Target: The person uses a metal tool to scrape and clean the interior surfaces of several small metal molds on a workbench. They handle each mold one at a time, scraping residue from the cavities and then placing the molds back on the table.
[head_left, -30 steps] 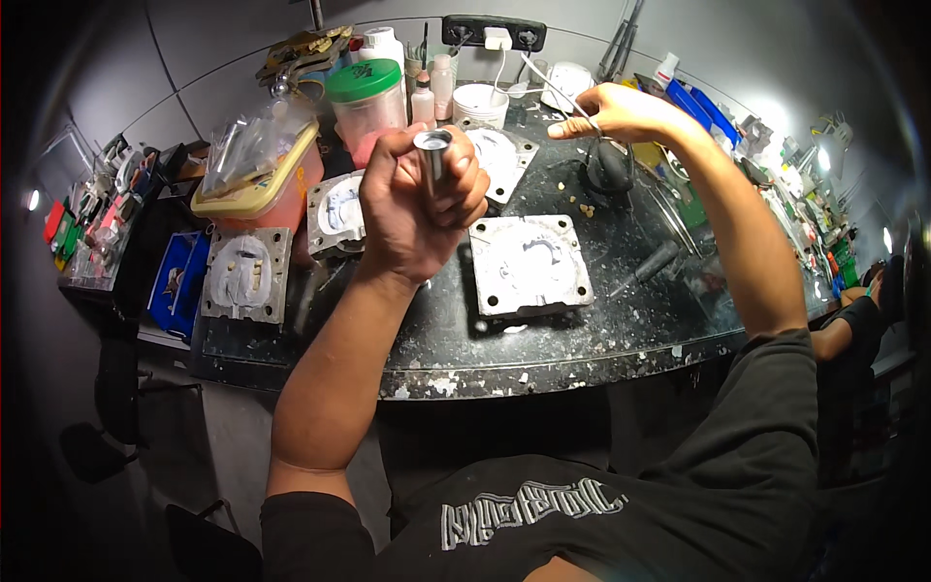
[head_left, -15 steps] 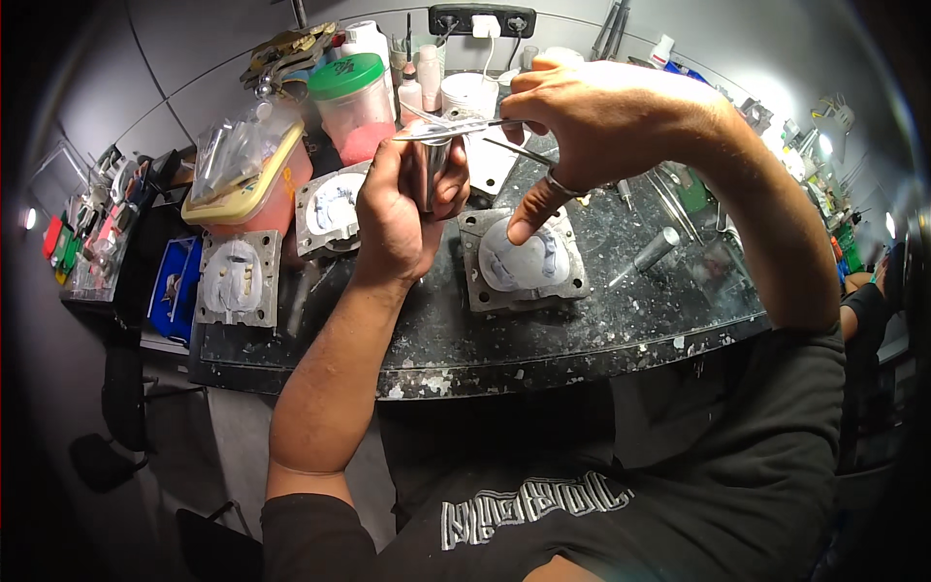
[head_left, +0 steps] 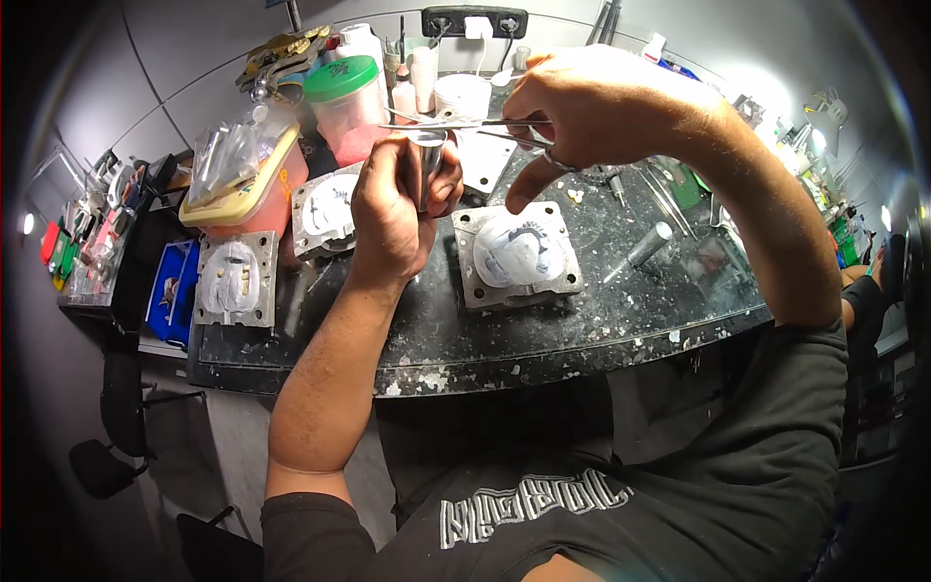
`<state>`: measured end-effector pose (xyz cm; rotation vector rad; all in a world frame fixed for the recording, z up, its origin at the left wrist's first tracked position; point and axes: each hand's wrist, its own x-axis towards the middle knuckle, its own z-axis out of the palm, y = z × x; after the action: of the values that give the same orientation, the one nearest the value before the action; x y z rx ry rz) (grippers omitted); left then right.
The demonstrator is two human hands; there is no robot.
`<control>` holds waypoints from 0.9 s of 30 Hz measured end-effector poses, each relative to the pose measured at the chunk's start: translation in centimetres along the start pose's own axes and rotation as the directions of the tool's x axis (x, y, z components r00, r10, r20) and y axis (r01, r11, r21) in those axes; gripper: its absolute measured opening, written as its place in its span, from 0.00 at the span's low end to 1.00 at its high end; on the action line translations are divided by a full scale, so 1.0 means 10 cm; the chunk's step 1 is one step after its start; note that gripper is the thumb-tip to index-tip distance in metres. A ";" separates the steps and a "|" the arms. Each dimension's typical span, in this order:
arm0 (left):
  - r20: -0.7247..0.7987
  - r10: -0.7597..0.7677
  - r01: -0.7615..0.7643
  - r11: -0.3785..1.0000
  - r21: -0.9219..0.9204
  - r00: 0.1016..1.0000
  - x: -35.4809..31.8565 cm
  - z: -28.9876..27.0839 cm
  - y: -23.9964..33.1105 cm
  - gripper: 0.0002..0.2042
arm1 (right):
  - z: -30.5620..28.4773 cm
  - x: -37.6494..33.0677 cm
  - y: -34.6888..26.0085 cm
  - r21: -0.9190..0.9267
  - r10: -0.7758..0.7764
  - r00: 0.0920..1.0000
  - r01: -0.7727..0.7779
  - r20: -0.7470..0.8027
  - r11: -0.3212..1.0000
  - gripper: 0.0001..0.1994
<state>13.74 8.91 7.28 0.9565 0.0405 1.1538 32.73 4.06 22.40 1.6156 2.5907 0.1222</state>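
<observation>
Scissors point(head_left: 465, 125), apparently, jut leftward from gripping right hand point(head_left: 592, 112); left hand point(head_left: 393, 209) clasps metal tube point(head_left: 424, 160) nearby.

On the left of the table point(head_left: 427, 335) I see a jar point(head_left: 339, 85) with a green lid, beside a yellow-lidded tub point(head_left: 279, 189) topped with clear plastic bags point(head_left: 225, 160). A white plug point(head_left: 477, 27) sits in the wall's black outlet strip point(head_left: 449, 16).

From my head the fisheye camera looks down and forward over the worktop point(head_left: 427, 330) — near enough that my shirt point(head_left: 669, 485) crosses the bottom of the frame, wide enough that the wall point(head_left: 213, 44) curves along the top, toward dark corners.
</observation>
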 end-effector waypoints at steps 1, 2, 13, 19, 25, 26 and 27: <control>-0.011 0.003 -0.003 1.000 -0.002 1.000 0.00 0.01 0.00 0.22 | 0.01 -0.01 0.03 -0.017 -0.015 1.000 0.015 -0.028 1.000 0.35; -0.022 0.004 -0.004 1.000 -0.003 1.000 0.00 0.01 -0.01 0.21 | 0.02 -0.02 0.05 -0.033 -0.030 0.998 0.028 -0.055 0.999 0.34; 0.041 -0.143 0.145 0.987 -0.065 0.989 0.00 0.04 0.03 0.22 | 0.03 -0.03 0.12 -0.081 -0.069 0.987 0.057 -0.144 0.995 0.26; 0.153 -0.305 0.336 0.908 -0.250 0.940 0.04 0.00 0.09 0.21 | 0.01 -0.04 0.13 -0.057 -0.089 0.992 0.084 -0.091 0.995 0.25; 0.215 -0.252 0.300 0.925 -0.233 0.943 0.02 0.13 0.18 0.16 | -0.01 -0.10 0.21 -0.082 -0.051 0.990 0.040 -0.132 0.996 0.28; 0.170 -0.246 0.274 0.948 -0.164 0.954 0.01 0.13 0.18 0.17 | -0.02 -0.10 0.23 -0.073 -0.022 0.991 0.012 -0.135 0.997 0.29; 0.125 -0.236 0.248 0.964 -0.092 0.964 0.01 0.13 0.17 0.19 | -0.02 -0.10 0.24 -0.064 0.008 0.990 -0.017 -0.138 0.998 0.30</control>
<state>13.14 8.25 9.24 0.8929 0.0038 0.8660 35.28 4.25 22.91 1.6563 2.6464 0.3270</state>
